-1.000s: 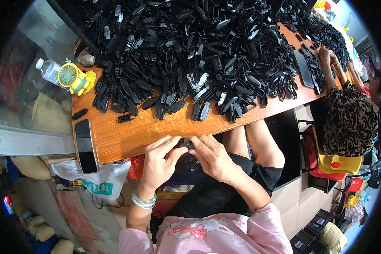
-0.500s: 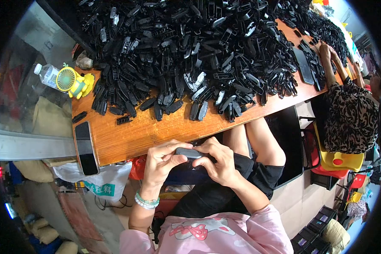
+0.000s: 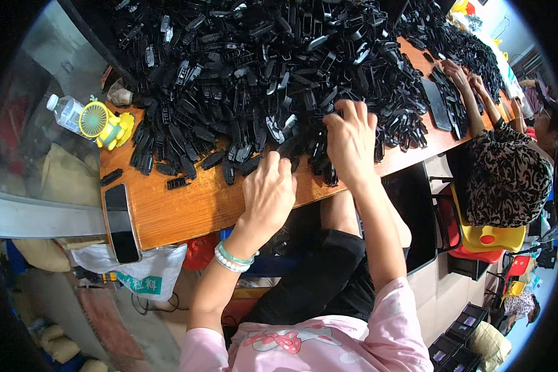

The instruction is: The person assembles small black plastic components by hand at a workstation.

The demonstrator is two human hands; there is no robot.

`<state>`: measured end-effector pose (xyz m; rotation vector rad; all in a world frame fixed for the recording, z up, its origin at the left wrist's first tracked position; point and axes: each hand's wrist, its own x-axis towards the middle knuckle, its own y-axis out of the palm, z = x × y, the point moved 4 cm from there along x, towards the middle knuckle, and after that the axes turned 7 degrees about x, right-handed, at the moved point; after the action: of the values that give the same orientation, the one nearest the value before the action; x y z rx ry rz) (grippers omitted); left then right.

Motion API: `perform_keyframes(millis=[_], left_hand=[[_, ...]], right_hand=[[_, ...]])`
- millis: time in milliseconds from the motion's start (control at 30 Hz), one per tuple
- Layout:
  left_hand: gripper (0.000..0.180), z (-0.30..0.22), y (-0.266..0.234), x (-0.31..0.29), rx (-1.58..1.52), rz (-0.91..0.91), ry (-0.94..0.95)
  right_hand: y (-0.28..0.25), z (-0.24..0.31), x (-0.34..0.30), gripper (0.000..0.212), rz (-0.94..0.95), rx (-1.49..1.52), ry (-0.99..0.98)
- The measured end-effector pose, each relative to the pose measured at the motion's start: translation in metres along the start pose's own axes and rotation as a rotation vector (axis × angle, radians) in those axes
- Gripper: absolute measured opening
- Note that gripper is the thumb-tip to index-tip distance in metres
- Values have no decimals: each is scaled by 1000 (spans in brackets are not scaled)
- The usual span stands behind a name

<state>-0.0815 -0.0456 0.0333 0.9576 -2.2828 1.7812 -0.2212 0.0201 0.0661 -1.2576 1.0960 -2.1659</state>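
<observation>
Across the wooden table (image 3: 186, 214), seen from the head, black plastic parts (image 3: 229, 93) are heaped. At the heap's near edge the left hand (image 3: 270, 191) is held narrow, fingers curled; the right hand (image 3: 351, 139) is bent down over the parts. Whether either is gripping one cannot be told. Beside a yellow fan (image 3: 110, 129), a clear bottle (image 3: 67, 113) is seen; black crates (image 3: 460, 335) are set on the floor, contents too small to tell.

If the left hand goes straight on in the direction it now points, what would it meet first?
The left hand would probably meet the black parts just ahead of it. Depth is unclear in this view; it may already touch them.
</observation>
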Motion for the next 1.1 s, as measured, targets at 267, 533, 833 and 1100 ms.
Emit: perform_keyframes(millis=[267, 533, 833, 1100], left_hand=[[19, 24, -14, -21, -176, -168, -27], [32, 22, -16, -43, -981, 115, -332], [22, 15, -50, -45, -685, -17, -158], [22, 8, -57, -41, -658, 46, -126]], right_hand=[[-2, 3, 9, 12, 35, 108, -190], [-10, 37, -44, 53, 100, 1015, 268], [-27, 58, -83, 38, 381, 1169, 120], [-24, 66, -92, 48, 352, 820, -101]])
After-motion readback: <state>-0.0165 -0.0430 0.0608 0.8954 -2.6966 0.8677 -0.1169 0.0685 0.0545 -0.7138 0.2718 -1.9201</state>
